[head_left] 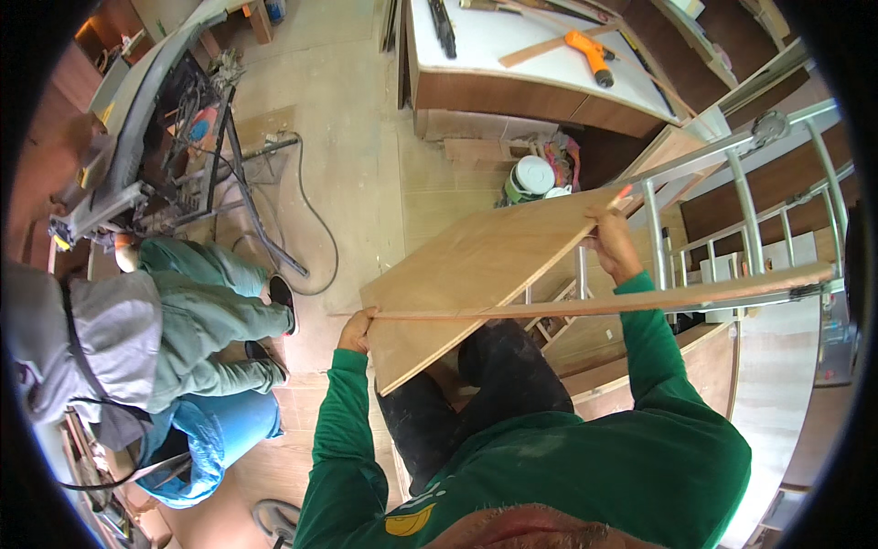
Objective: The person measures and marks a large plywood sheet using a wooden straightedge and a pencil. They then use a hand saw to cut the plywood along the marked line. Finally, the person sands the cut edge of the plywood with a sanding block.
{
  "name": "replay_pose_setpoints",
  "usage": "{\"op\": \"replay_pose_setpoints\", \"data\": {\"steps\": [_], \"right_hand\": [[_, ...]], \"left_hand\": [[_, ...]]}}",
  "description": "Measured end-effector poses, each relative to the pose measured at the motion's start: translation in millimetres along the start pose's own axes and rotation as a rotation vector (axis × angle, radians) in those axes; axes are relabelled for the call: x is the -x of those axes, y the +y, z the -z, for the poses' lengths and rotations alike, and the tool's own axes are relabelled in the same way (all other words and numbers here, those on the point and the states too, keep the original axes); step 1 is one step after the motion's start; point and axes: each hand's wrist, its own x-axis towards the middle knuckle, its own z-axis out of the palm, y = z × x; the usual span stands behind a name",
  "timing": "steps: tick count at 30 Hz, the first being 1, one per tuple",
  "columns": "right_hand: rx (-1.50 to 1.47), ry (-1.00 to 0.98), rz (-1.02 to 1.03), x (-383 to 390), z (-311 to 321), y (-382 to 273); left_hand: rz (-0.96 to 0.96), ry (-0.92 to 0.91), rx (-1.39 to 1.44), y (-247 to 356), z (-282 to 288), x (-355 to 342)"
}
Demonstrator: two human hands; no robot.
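Two-handed hold: plywood panel [476, 252] | left hand [358, 330] grips left edge where wooden strip [713, 294] crosses | right hand [615, 243] grips far-right edge | wide spacing likely steadies it

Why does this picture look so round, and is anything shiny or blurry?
Head view: a fisheye lens, so corners go black and the white-topped counter bows; also head view: glossy highlights on the blue plastic bag; same head view: the plywood board looks fairly sharp, details by the left rim softer.

Pale tan floor [361, 183], brown cabinet [498, 96] with white top [485, 38], warm orange light [90, 41] at upper left
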Motion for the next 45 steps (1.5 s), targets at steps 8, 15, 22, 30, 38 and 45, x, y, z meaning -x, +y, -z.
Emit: {"op": "replay_pose_setpoints", "data": {"steps": [8,15,22,30,38,45], "right_hand": [[0.027,-0.063,-0.070,-59,-43,-16],[0.372,-0.191,0.119,-54,-75,-38],[0.964,-0.129,0.089,-37,-89,-169],[1.041,-0.018,0.563,-200,-28,-281],[1.186,-0.201,0.931,-421,-132,-370],[1.354,-0.261,0.888,-557,-196,-364]], "left_hand": [[-0.007,0.048,-0.300,36,-36,58],[0.257,0.008,-0.217,88,-48,116],[0.286,0.241,0.017,134,-91,150],[0.330,0.259,0.016,155,-96,119],[0.435,0.226,0.033,158,-99,105],[0.324,0.188,-0.172,116,-140,136]]}}
